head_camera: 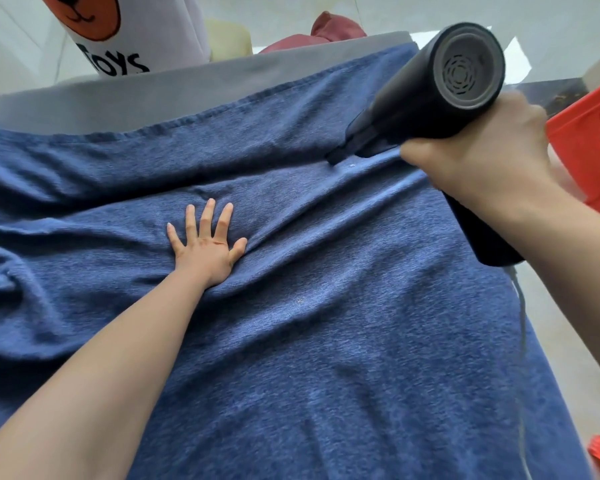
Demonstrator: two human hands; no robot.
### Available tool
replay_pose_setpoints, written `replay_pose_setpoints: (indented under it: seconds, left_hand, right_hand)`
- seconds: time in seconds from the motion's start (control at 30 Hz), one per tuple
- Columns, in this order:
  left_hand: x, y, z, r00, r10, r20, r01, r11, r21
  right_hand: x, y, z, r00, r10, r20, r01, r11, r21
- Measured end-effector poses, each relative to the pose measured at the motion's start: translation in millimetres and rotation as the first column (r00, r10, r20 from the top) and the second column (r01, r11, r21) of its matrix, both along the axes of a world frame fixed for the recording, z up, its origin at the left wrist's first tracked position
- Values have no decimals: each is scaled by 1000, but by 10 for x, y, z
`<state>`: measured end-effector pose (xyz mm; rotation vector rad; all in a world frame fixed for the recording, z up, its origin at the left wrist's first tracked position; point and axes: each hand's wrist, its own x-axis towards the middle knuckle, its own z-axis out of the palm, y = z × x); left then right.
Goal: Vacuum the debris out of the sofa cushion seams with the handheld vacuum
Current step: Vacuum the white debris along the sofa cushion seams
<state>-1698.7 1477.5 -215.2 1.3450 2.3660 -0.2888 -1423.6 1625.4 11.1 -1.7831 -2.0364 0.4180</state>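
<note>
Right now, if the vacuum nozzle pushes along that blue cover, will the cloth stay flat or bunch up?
The blue cover is probably floppy: it already lies in loose folds. It would likely bunch ahead of the handheld vacuum, which may be why the left hand presses flat on it. Its nap looks fuzzy, so it should grip rather than slide.

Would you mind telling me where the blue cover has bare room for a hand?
Free: the blue cover nearer than the left hand, and its far strip beside the grey edge. Crowded: around the vacuum in the right hand.
</note>
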Motion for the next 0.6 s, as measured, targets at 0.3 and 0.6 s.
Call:
replay_pose_setpoints:
  seconds: [0.3,0.6]
  left_hand:
    - [110,-15,139,998,59,-14,-58,998,17]
    - [323,-95,320,985,160,59,-162,986,31]
  right_hand:
    - [478,44,24,1000,10,24,-11,1000,11]
    - [693,36,34,997,-58,-44,62,993,101]
